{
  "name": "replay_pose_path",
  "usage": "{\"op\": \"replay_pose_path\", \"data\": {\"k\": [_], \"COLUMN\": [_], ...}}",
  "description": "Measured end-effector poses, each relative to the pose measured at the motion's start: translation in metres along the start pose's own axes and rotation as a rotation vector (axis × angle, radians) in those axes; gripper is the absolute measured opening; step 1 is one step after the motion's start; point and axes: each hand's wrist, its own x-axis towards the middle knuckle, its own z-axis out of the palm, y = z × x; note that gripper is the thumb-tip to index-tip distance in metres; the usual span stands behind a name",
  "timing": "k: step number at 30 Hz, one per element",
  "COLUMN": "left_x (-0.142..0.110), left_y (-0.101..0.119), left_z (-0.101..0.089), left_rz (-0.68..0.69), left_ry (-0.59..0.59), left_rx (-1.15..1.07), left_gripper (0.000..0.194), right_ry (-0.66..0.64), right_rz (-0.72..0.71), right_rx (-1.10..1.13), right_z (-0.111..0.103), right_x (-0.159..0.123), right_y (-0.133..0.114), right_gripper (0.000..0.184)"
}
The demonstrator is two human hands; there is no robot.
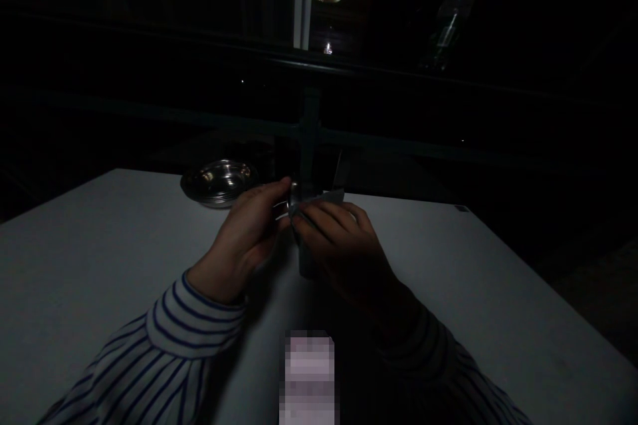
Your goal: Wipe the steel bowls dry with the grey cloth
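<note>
In the dim light, my left hand (252,226) is closed around a shiny metal cup (294,192). Thin bright wire-like bars, perhaps the cup's handle, show by its fingers. My right hand (339,232) presses a greyish cloth (329,197) against the cup, its fingers bent over the near side. Part of the cloth seems to hang below the hands, though shadow makes this hard to tell. Most of the cup is hidden by both hands.
A stack of shiny metal bowls (219,182) stands at the white table's (124,232) far edge, left of my hands. A pixelated pale block (309,378) is at the near edge. Behind, a clear bottle (456,10) with a white cap stands beyond a dark rail (319,66).
</note>
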Motion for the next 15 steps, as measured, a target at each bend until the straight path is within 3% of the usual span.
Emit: {"op": "replay_pose_path", "data": {"k": [9,15], "left_x": [0.0034,0.0033], "left_y": [0.0062,0.0027], "left_z": [-0.0021,-0.0026], "left_rz": [0.051,0.049], "left_ry": [0.054,-0.003], "left_rx": [-0.045,-0.003], "left_gripper": [0.004,0.007], "right_ry": [0.020,0.036], "right_rz": [-0.046,-0.023], "right_rx": [0.011,0.007], "right_z": [-0.0004,0.0018], "right_x": [-0.0033,-0.0036], "right_y": [-0.0012,-0.0017], "right_gripper": [0.029,0.028]}}
